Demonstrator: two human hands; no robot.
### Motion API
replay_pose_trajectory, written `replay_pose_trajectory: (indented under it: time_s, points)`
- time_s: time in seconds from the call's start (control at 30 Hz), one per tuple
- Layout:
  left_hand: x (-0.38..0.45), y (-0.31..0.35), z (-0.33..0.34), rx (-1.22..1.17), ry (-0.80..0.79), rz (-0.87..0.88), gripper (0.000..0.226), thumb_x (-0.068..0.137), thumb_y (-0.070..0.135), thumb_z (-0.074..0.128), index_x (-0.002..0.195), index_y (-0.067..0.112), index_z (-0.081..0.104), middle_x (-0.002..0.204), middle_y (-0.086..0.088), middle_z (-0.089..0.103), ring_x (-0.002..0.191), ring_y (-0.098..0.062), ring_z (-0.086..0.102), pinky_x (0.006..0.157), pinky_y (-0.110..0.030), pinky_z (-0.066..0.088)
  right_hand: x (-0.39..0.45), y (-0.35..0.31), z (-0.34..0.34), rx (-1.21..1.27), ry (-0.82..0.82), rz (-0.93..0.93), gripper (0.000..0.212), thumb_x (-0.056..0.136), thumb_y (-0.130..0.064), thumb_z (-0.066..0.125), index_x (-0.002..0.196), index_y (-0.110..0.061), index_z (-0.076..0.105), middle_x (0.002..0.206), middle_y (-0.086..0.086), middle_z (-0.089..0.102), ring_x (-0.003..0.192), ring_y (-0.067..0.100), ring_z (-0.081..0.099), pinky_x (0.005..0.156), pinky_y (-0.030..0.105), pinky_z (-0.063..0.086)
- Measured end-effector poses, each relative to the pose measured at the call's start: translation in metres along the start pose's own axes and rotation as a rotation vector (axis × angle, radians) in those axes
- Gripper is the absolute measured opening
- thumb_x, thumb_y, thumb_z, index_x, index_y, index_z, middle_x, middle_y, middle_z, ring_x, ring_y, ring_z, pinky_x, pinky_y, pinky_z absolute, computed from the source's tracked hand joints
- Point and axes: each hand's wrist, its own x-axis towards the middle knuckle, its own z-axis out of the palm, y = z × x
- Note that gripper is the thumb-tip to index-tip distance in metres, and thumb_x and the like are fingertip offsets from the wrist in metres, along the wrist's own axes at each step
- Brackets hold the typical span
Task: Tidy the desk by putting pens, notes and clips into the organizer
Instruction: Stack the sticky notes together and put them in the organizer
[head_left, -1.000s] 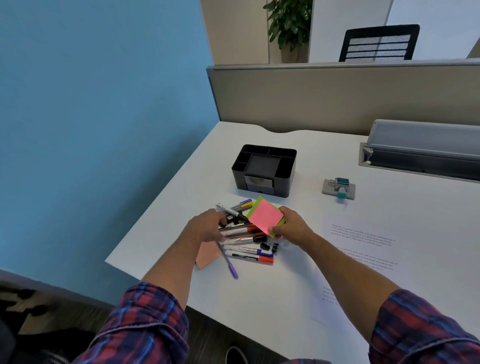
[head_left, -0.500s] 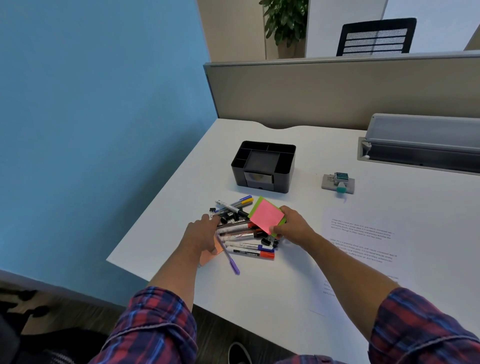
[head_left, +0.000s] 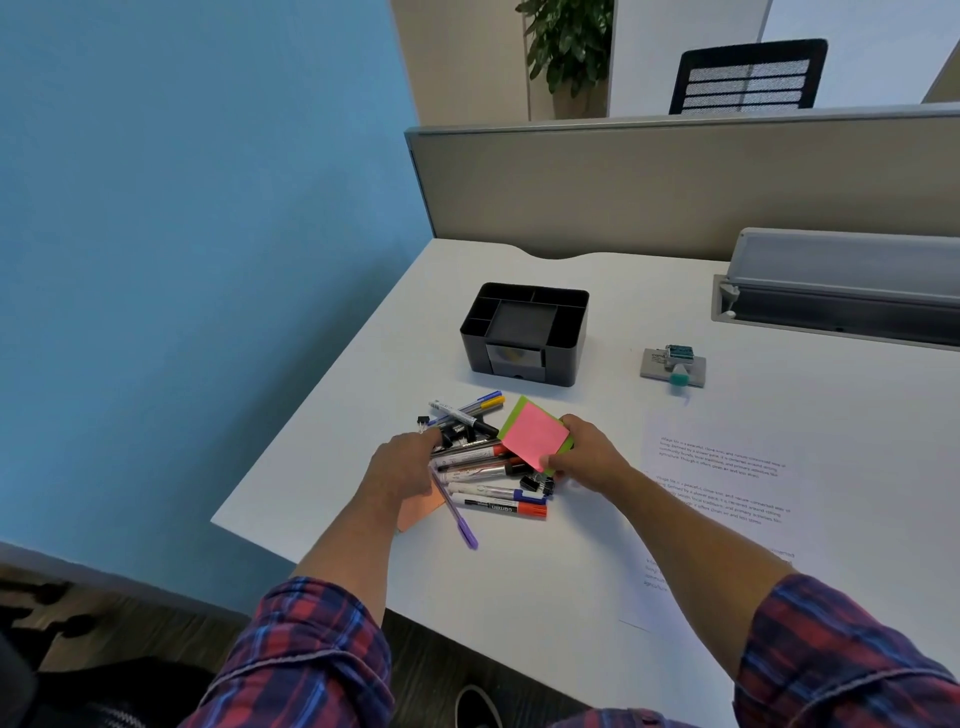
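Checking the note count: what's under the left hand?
An orange note sticks out beneath the left hand, and a purple pen runs out below it. Marker ends sit by its fingers. Anything further under the palm is hidden.

Left hand (head_left: 402, 467): fingertips are hidden among the pens (head_left: 480, 470); what is touched or held cannot be told.
Orange note (head_left: 418, 512): largely covered by the left wrist, only a corner being shown.
Green pad (head_left: 514, 410): mostly concealed beneath the pink pad (head_left: 532, 434); only edges are seen.
Clips (head_left: 537, 484): partly hidden under the right hand (head_left: 587, 454); their number cannot be counted.
Organizer (head_left: 571, 338): drawer contents are blurred.
Papers (head_left: 722, 467): the print is too small to be read.
Tray (head_left: 841, 291): cut off at the right edge.
Small device (head_left: 672, 362): its kind cannot be determined.
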Motion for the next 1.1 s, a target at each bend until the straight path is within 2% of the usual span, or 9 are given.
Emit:
replay_pose_trajectory:
  time_s: [0.1,0.23,0.4,0.57,0.63,0.73,0.8,0.93,1.1]
  points:
    - [0.001,-0.001,-0.006,-0.130,-0.028,-0.011,0.060,0.070,0.011,0.081,0.123,0.023,0.055,0.116,-0.001,0.066,0.106,-0.023,0.062,0.080,-0.033,0.050,-0.001,0.000,0.000,-0.002,0.003,0.002,0.048,0.083,-0.017,0.079,0.123,-0.009,0.053,0.115,0.015,0.062,0.102,0.034,0.065,0.090,0.048,0.057]
    - [0.004,-0.005,-0.016,-0.260,-0.083,-0.027,0.037,0.067,0.009,0.086,0.094,0.021,0.064,0.092,0.005,0.061,0.090,-0.017,0.057,0.065,-0.025,0.041,-0.001,0.001,0.000,0.008,0.004,0.010,0.047,0.084,-0.017,0.079,0.122,-0.010,0.053,0.115,0.014,0.062,0.103,0.033,0.064,0.090,0.047,0.056]
    - [0.009,-0.010,-0.025,-0.344,-0.141,-0.016,0.012,0.076,0.009,0.084,0.083,0.016,0.077,0.078,0.006,0.066,0.082,-0.012,0.059,0.062,-0.023,0.041,0.000,0.001,0.000,0.016,0.004,0.014,0.047,0.083,-0.017,0.079,0.122,-0.011,0.053,0.115,0.014,0.062,0.104,0.033,0.063,0.087,0.044,0.055]
    - [0.009,-0.008,-0.033,-0.394,-0.113,-0.021,0.005,0.080,0.015,0.082,0.083,0.015,0.079,0.082,0.005,0.066,0.085,-0.013,0.056,0.062,-0.024,0.039,-0.001,0.002,-0.002,0.018,0.005,0.022,0.049,0.084,-0.017,0.079,0.125,-0.011,0.052,0.117,0.014,0.061,0.105,0.033,0.063,0.089,0.046,0.056]
    - [0.010,-0.009,-0.035,-0.402,-0.110,-0.026,0.007,0.079,0.017,0.084,0.083,0.013,0.078,0.082,0.002,0.067,0.084,-0.015,0.057,0.063,-0.025,0.040,-0.001,0.002,-0.002,0.025,0.001,0.020,0.050,0.084,-0.017,0.078,0.126,-0.010,0.052,0.119,0.016,0.061,0.106,0.035,0.063,0.090,0.045,0.055]
    - [0.010,-0.010,-0.041,-0.398,-0.109,-0.022,0.019,0.079,0.020,0.085,0.092,0.007,0.080,0.093,-0.007,0.070,0.087,-0.017,0.057,0.070,-0.027,0.042,-0.002,0.002,-0.003,0.027,-0.002,0.024,0.050,0.085,-0.016,0.078,0.127,-0.010,0.051,0.119,0.016,0.060,0.106,0.036,0.063,0.086,0.043,0.056]
    - [0.010,-0.010,-0.042,-0.418,-0.076,-0.017,0.017,0.079,0.022,0.085,0.088,0.008,0.080,0.095,-0.011,0.071,0.083,-0.016,0.056,0.066,-0.028,0.040,-0.002,0.002,-0.004,0.026,-0.004,0.030,0.050,0.086,-0.017,0.078,0.127,-0.011,0.051,0.119,0.016,0.060,0.105,0.036,0.064,0.083,0.043,0.057]
    - [0.009,-0.010,-0.042,-0.572,-0.010,-0.040,0.015,0.080,0.024,0.085,0.070,0.023,0.073,0.090,-0.005,0.067,0.078,-0.010,0.054,0.061,-0.027,0.038,-0.003,0.004,-0.006,0.027,0.000,0.029,0.050,0.085,-0.017,0.077,0.127,-0.012,0.050,0.119,0.015,0.060,0.104,0.034,0.065,0.081,0.042,0.059]
    - [0.011,-0.006,-0.040,-0.694,0.100,-0.017,0.007,0.083,0.025,0.081,0.080,0.023,0.075,0.088,0.004,0.067,0.084,-0.012,0.056,0.065,-0.028,0.039,-0.003,0.006,-0.008,0.023,0.016,0.020,0.048,0.084,-0.019,0.078,0.124,-0.014,0.051,0.115,0.012,0.060,0.099,0.031,0.067,0.080,0.046,0.062]
